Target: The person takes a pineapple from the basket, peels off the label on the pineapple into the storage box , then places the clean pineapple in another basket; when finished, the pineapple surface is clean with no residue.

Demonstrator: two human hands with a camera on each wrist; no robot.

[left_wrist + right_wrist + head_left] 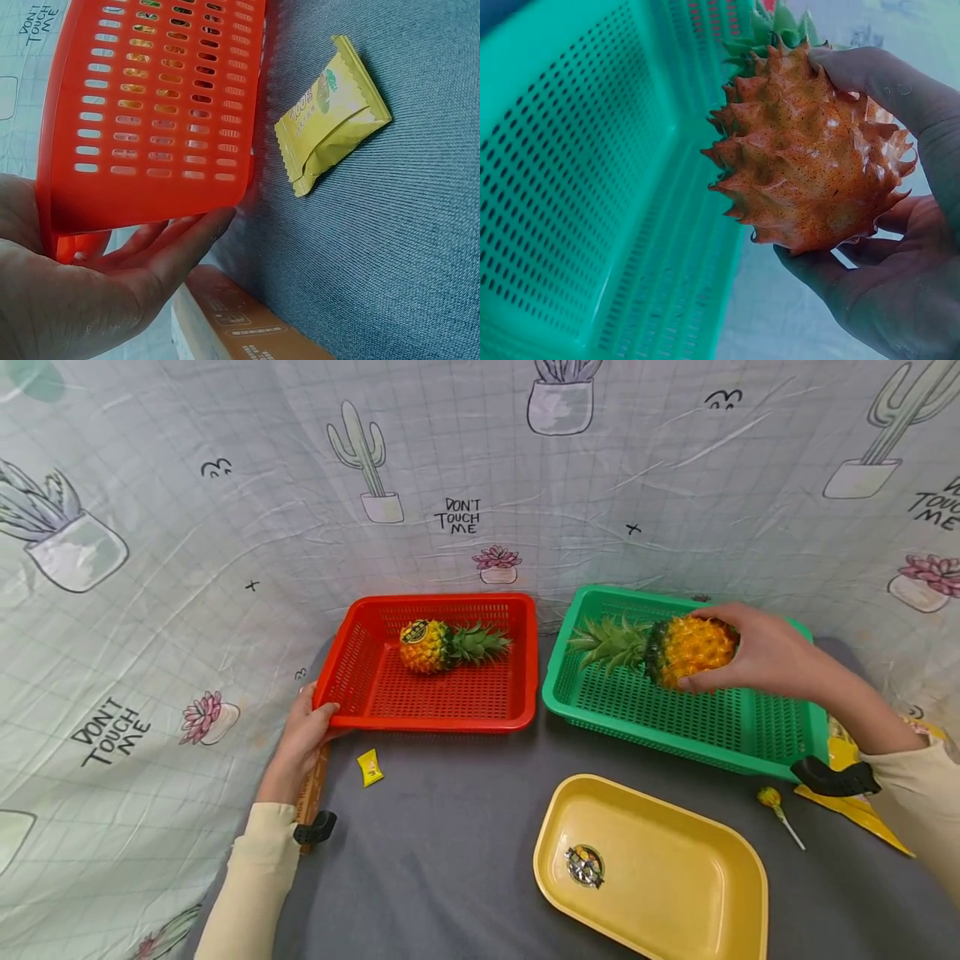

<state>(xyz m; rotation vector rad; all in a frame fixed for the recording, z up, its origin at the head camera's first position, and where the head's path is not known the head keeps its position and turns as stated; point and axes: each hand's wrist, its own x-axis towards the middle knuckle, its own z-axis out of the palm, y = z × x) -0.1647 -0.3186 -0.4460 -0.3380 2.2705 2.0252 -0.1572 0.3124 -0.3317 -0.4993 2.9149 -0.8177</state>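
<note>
My right hand [780, 652] grips a small orange pineapple [810, 157] by its body, thumb on one side and fingers on the other. The fruit lies sideways over the green basket [660, 737], its leafy crown pointing left. My left hand [303, 731] holds the front left corner of the red basket [435, 724]; the thumb hooks over the rim and the fingers reach along the outer side wall in the left wrist view. Inside the red basket rests another pineapple [426, 647] with a dark round sticker, crown to the right.
A yellow wrapped candy [330, 120] lies before the red basket. Under my left wrist is a brown box [232, 315]. A yellow tray [667, 877] with a round label stands in front, a lollipop [771, 799] and yellow packaging [862, 814] at right. Patterned cloth [637, 485] hangs behind.
</note>
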